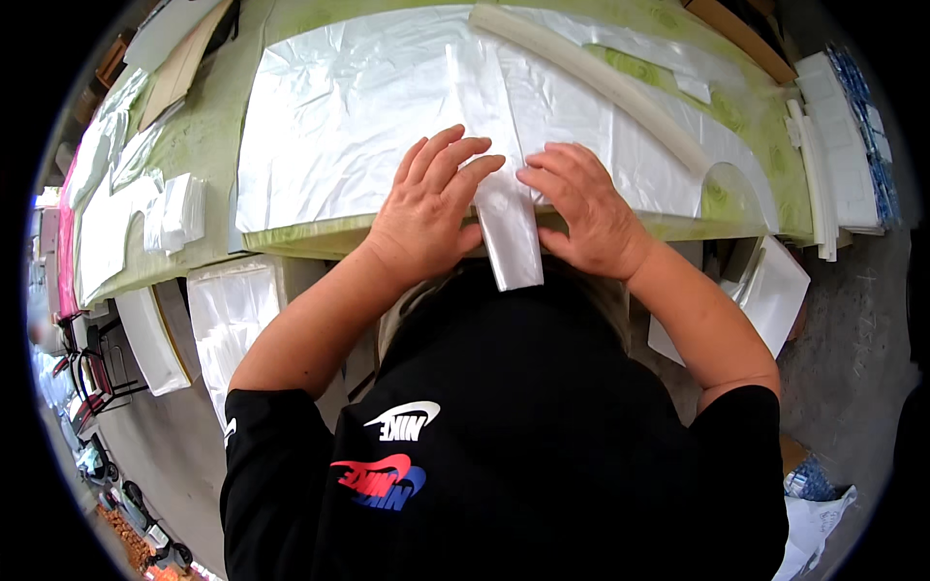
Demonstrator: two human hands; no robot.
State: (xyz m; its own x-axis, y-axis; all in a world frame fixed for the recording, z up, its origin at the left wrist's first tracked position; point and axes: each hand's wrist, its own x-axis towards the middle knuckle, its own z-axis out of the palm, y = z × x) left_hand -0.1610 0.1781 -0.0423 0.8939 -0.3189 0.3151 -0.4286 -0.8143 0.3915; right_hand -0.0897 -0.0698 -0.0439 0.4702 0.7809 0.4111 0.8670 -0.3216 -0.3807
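A long narrow strip of folded clear plastic film (pixel 511 237) runs across the table toward me. Its near end hangs past the front edge in front of my body. On its left side is my left hand (pixel 426 203), with the fingers spread and the thumb close to the strip. My right hand (pixel 593 208) is at the strip's other side, fingers apart and slightly bent, fingertips by its edge. Neither hand is closed around the film. Under the strip lies a wide whitish plastic sheet (pixel 329 126), creased and spread over the green patterned tablecloth (pixel 257 73).
A long white tube (pixel 591 79) lies slantwise on the sheet at the back right. Stacked plastic bags (pixel 176 213) and a brown cardboard piece (pixel 184 63) are on the left. White slabs (pixel 838 145) stand at the right. Open boxes (pixel 155 339) sit below the table.
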